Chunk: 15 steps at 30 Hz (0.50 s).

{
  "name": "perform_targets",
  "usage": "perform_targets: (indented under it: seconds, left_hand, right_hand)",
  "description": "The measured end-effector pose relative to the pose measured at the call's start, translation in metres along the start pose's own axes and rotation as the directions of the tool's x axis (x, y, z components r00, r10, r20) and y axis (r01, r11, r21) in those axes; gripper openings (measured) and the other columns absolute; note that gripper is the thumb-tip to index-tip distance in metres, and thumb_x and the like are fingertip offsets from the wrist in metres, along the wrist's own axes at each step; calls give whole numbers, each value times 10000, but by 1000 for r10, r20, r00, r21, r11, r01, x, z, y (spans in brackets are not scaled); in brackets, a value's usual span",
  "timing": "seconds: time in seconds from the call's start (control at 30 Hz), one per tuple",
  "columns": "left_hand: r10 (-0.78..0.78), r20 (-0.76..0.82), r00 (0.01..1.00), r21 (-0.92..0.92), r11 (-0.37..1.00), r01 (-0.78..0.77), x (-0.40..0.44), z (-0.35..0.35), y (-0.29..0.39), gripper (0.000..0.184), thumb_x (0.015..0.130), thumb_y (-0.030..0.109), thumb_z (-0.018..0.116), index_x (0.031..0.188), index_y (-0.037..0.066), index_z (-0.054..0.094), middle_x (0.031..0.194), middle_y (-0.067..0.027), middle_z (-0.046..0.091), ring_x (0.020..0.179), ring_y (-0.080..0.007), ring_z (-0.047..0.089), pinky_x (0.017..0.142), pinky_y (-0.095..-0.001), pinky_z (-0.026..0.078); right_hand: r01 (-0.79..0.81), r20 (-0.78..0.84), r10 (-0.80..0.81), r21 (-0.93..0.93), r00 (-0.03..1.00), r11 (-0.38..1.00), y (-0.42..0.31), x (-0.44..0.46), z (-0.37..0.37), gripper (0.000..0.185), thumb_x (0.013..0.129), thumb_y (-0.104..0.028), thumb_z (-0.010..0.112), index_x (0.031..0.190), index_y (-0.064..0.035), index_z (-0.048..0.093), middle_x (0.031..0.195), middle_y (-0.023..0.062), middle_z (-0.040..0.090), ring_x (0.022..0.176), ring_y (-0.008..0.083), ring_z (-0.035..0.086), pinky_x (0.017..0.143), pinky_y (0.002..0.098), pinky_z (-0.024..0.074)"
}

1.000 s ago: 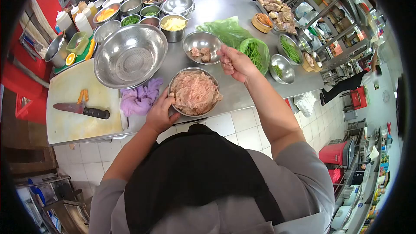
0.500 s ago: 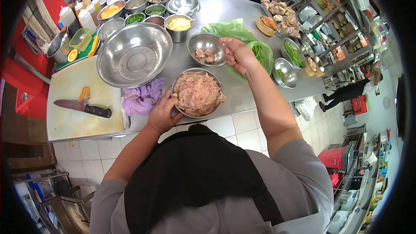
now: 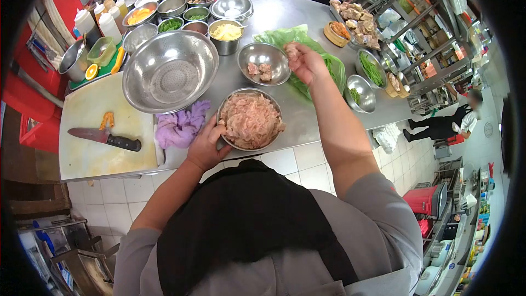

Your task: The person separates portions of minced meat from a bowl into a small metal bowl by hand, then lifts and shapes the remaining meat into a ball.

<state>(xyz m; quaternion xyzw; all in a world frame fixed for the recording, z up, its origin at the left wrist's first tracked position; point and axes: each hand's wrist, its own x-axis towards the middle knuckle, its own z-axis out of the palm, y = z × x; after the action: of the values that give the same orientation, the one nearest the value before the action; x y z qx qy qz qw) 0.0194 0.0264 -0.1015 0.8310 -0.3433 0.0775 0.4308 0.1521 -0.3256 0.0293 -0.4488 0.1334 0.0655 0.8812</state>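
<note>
My left hand (image 3: pixel 204 143) grips the left side of a metal bowl (image 3: pixel 226 100), thumb at its rim. Pale pink raw meat (image 3: pixel 251 119), heaped and shredded-looking, fills it. Just behind stands a smaller metal bowl (image 3: pixel 268 55) with a few meat chunks (image 3: pixel 259 71) at its bottom. My right hand (image 3: pixel 307 66) hovers by that bowl's right rim, above a green plastic bag (image 3: pixel 335 71). Its fingers are curled together; whatever they may hold cannot be made out.
A large perforated metal bowl (image 3: pixel 170 68) and a purple cloth (image 3: pixel 181 126) lie left. A knife (image 3: pixel 104 137) rests on the cutting board (image 3: pixel 82 107). Behind are a pot of yellow food (image 3: pixel 226 32) and several small bowls. A tray of meat (image 3: pixel 359 19) stands far right; people are nearby.
My right hand has shifted slightly right, from over the smaller bowl's rim to just beside it. The left hand stays on the meat bowl. A person at far right has moved.
</note>
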Motion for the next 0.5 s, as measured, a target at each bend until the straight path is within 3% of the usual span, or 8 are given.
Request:
perform_targets:
  seconds: [0.1,0.2,0.3,0.4,0.5]
  left_hand:
    - [28,-23,999,7,1000,-28,1,1,-1,540,734,215,871,1146,141,530,1539,-239,421,1237,-469,572,1000,-475,518]
    - [32,-40,999,-10,999,-32,1,2,-1,539,740,221,871,1146,135,527,1533,-240,427,1215,-475,584,983,-481,526]
    - [2,-20,1000,13,1000,-2,-1,1,0,540,744,228,872,1146,130,525,1523,-244,437,1199,-478,592,973,-487,531]
    - [27,-40,999,21,999,-26,-2,3,-3,559,734,230,880,1155,129,526,1515,-247,444,1200,-478,590,976,-486,530]
    - [53,-33,998,49,998,-51,-2,2,-4,569,731,229,883,1160,120,524,1515,-248,443,1207,-476,585,980,-484,527]
  right_hand:
    - [23,-121,8,253,993,967,-2,-9,2,253,1052,-293,523,1144,-59,549,778,6,532,570,127,456,492,286,326]
    - [14,21,-15,76,1000,997,0,-6,3,304,1055,-350,516,994,-65,604,672,-9,475,552,124,410,473,280,323]
    - [91,-160,-153,-342,975,935,6,-2,18,332,1050,-360,523,879,-84,591,682,3,506,569,132,441,486,298,339]
    - [187,-112,-444,-796,889,575,29,16,23,360,1047,-362,517,904,-63,656,761,47,607,653,148,546,574,315,445]
    - [131,37,-297,-944,954,304,44,20,22,406,1049,-364,510,986,-18,714,880,85,691,782,170,638,725,320,518]
